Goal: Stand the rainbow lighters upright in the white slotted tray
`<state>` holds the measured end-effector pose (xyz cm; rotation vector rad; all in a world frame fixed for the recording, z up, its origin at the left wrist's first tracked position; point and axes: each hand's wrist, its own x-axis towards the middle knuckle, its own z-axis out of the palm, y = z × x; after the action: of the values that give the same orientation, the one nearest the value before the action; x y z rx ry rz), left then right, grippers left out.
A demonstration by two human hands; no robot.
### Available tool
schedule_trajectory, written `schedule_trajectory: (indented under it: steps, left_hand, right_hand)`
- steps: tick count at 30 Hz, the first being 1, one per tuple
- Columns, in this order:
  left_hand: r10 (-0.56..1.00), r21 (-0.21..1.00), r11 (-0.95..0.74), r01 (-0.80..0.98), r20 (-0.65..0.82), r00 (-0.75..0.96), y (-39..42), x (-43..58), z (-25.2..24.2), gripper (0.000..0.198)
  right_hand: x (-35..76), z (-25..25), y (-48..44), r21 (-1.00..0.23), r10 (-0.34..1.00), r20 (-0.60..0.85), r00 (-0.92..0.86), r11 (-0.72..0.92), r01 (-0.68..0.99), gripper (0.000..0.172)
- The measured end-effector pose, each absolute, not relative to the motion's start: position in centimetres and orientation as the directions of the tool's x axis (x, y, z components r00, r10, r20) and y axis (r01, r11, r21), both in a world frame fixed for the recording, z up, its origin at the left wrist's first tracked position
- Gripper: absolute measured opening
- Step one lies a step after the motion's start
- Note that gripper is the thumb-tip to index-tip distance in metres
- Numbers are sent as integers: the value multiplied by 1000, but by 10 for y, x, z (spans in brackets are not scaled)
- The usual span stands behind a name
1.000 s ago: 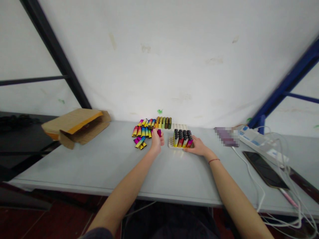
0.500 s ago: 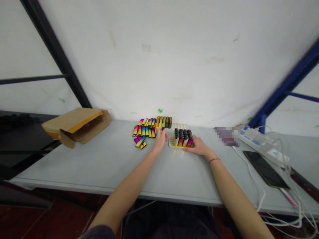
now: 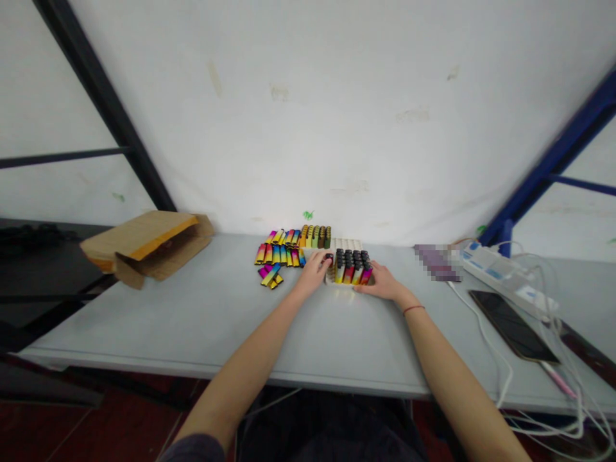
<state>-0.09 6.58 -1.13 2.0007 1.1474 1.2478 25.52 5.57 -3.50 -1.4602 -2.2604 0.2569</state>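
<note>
A white slotted tray (image 3: 342,286) stands on the table, and several colourful lighters (image 3: 353,268) with black tops stand upright in its middle and right. Against the tray's right end is my right hand (image 3: 382,282), its thumb along the front and its fingers round the side. My left hand (image 3: 312,272) is at the tray's left end, closed on a single lighter (image 3: 329,257) whose black top shows past the fingertips. The rest of that lighter is mostly hidden. Left of this hand lie several loose shiny lighters (image 3: 276,254), in rows and a small pile.
Behind the hands, by the wall, stand a block of upright lighters (image 3: 315,236) and another white tray (image 3: 347,244). An open brown paper bag (image 3: 144,240) lies at left. On the right are a power strip (image 3: 505,276), a black phone (image 3: 513,326) and white cables (image 3: 486,337).
My left hand has moved right from beside the loose lighters to the tray's left end, and a lighter's black top now shows in it. My right hand has stayed at the tray.
</note>
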Motion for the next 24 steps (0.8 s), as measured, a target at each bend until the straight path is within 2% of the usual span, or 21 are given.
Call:
schedule_trajectory:
  steps: [4,7,12,15,18,21,24]
  left_hand:
    - [862,748,-501,435,478,169,64,0,-12,34]
    - [859,717,-497,489,488,156,63,1,-11,31]
    - [857,555,-489,673,452,250,54,3,1,40]
    - [907,420,-344,840,380,182,42,-8,20,43]
    - [961,294,-86,952,277,2,34,-35,42,37]
    - [973,246,149,958,134,-186,37,-69,54,36]
    - [967,219,253,942,-50,-248,48,-97,52,48]
  right_hand:
    - [255,-35,56,-387,899,263,-349,430,816,73]
    - [255,-35,56,-384,900,257,-351,428,818,75]
    - [254,-34,54,-375,904,257,-341,419,827,76]
    - [254,-33,54,-372,898,267,-351,431,822,72]
    - [254,-33,54,-372,898,261,-354,432,822,71]
    - [255,-34,55,-371,895,257,-363,439,818,72]
    - [255,-34,55,-372,896,245,-369,439,818,74]
